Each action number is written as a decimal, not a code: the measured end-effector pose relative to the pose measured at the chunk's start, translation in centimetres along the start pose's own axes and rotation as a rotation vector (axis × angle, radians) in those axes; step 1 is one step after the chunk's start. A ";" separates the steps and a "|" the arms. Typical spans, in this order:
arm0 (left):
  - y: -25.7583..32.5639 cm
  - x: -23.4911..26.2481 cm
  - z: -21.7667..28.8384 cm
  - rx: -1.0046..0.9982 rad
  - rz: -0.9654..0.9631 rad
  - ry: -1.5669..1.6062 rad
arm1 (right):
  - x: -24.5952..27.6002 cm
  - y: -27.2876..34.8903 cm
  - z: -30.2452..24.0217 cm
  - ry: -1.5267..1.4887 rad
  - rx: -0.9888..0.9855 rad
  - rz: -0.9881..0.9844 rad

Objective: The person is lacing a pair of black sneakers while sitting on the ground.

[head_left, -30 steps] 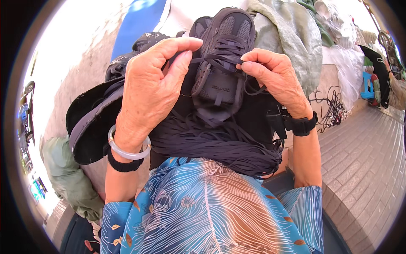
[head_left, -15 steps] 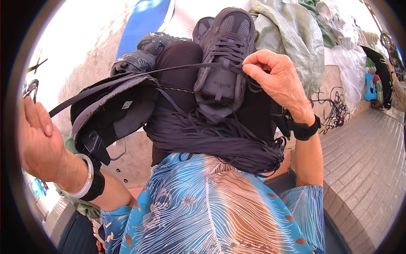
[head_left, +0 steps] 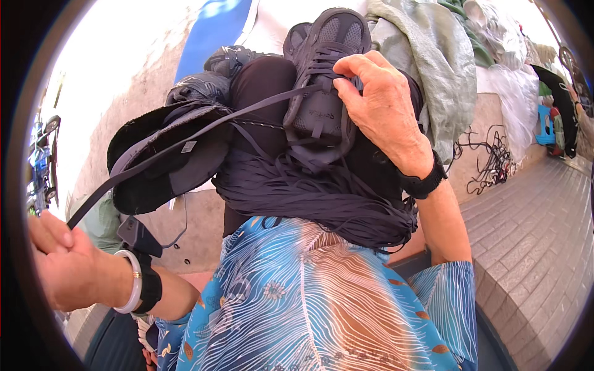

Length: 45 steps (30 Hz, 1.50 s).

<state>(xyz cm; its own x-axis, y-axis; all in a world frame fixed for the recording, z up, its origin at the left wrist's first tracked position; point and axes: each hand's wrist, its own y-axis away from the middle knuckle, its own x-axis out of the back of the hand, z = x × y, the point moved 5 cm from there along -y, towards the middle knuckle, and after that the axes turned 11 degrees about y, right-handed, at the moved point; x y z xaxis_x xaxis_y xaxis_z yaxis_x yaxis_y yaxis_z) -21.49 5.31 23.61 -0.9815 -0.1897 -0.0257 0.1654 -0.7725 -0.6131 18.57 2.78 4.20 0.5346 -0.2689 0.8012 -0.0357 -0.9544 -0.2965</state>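
At eight o'clock, the lace (head_left: 278, 98) is pinched in the left hand (head_left: 77, 266); whether anything is pinched by the right hand (head_left: 380, 108), beside the shoe (head_left: 320, 108) at twelve, cannot be told. Flat, even tension is advised.

A: Nearest support?

B: Lap in black cloth trousers (head_left: 265, 81). Directly on it: thick bundle of flat dark-grey laces (head_left: 309, 198), dial's centre; dark-grey shoe with mesh toe (head_left: 322, 120), twelve o'clock.

A: Ground?

B: Pale beige-grey concrete floor (head_left: 145, 77). Loose tangle of thin black cord (head_left: 494, 162), three o'clock. Tiny dark bits (head_left: 187, 261), eight o'clock, too small to identify. Flat blue sheet (head_left: 213, 37), eleven, material unclear.
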 end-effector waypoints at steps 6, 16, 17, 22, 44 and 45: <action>11.7 -20.2 -10.7 0.388 -0.650 -0.160 | 1.7 2.1 1.8 -0.038 -0.173 -0.098; 14.8 -21.6 -17.2 0.627 -0.940 -0.210 | 0.8 3.8 1.3 0.021 -0.041 -0.177; 14.4 -21.3 -17.0 0.610 -0.930 -0.186 | 0.9 3.8 1.2 0.019 -0.041 -0.179; 11.8 -20.0 -17.0 0.412 -0.687 -0.396 | 1.6 4.2 0.7 0.192 0.078 -0.160; 13.9 -19.2 -13.8 0.489 -0.775 -0.075 | 5.9 4.0 4.0 0.320 -0.208 0.010; 14.0 -19.0 -13.9 0.464 -0.746 -0.066 | 6.1 4.0 4.2 0.157 -0.302 -0.021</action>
<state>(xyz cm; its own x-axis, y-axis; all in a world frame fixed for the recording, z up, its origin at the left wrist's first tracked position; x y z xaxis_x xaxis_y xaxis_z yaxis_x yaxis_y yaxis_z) -1.89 6.52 4.57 -0.8442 0.4389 0.3078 -0.4798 -0.8747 -0.0688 25.23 -2.14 5.73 0.4025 -0.2433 0.8825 -0.2874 -0.9489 -0.1305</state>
